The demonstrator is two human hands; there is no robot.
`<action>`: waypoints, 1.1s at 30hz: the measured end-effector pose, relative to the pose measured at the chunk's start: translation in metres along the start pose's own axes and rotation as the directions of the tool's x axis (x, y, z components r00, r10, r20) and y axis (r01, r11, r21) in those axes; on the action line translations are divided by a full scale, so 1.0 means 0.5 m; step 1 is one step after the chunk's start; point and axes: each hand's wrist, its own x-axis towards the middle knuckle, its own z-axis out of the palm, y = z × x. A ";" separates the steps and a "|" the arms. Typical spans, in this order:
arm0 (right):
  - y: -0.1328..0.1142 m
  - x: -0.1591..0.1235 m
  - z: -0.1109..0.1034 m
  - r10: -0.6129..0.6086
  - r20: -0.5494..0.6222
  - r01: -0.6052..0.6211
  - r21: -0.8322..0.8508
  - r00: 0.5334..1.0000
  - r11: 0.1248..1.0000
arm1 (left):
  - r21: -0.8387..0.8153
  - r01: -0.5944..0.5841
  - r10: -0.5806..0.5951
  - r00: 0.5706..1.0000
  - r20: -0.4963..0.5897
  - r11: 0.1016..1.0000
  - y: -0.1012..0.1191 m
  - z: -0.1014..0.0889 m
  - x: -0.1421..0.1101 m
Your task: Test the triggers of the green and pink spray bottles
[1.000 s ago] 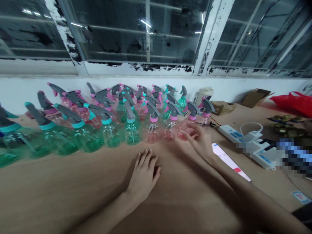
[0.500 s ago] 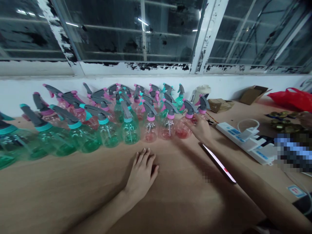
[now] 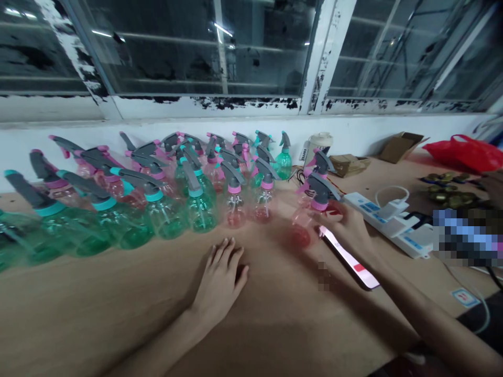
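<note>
My right hand [image 3: 348,228] is closed around a clear pink spray bottle [image 3: 303,228] with a grey and pink trigger head. A phone [image 3: 351,262] with a lit screen lies just below that hand, partly behind the bottle. Flat on the wooden table [image 3: 271,314] rests my left hand [image 3: 222,280], fingers spread, holding nothing. Beyond it stand a green spray bottle [image 3: 202,212] and a pink spray bottle [image 3: 234,208]. Another pink spray bottle [image 3: 262,204] stands to their right. A further grey and pink trigger head [image 3: 322,161] shows behind the held bottle, its body mostly hidden.
Several more green and pink spray bottles crowd the left and back, against the wall. A coffee cup [image 3: 320,142], a small cardboard box [image 3: 349,165], an open box [image 3: 401,146] and a red bag [image 3: 463,152] line the back right. A white power strip [image 3: 387,222] lies at right.
My right hand has drawn the pink spray bottle out of the front row, toward me and to the right. My left hand stays flat on the table. The view has shifted slightly.
</note>
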 end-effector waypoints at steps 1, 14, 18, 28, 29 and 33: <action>-0.007 -0.015 -0.009 0.011 0.021 -0.011 0.000 1.000 1.000 | -0.004 -0.001 0.001 1.000 0.000 1.000 0.000 0.000 0.000; -0.089 -0.111 -0.036 -0.133 0.186 0.117 0.094 0.974 0.989 | -0.023 0.010 -0.010 1.000 0.005 1.000 0.002 -0.001 0.003; -0.088 -0.119 -0.034 -0.139 0.236 0.116 0.110 0.962 0.987 | -0.023 0.017 -0.017 1.000 0.017 1.000 0.004 -0.004 0.003; -0.070 -0.089 -0.032 -0.192 0.377 0.059 0.338 0.906 0.939 | -0.008 0.004 -0.004 1.000 0.018 1.000 0.001 -0.003 0.003; -0.074 -0.082 -0.032 -0.201 0.406 0.032 0.387 0.892 0.922 | -0.006 0.003 -0.003 1.000 0.012 1.000 0.000 -0.001 0.002; -0.099 -0.057 -0.030 -0.212 0.501 -0.085 0.506 0.839 0.858 | -0.005 0.001 -0.001 1.000 -0.002 1.000 -0.001 0.001 0.000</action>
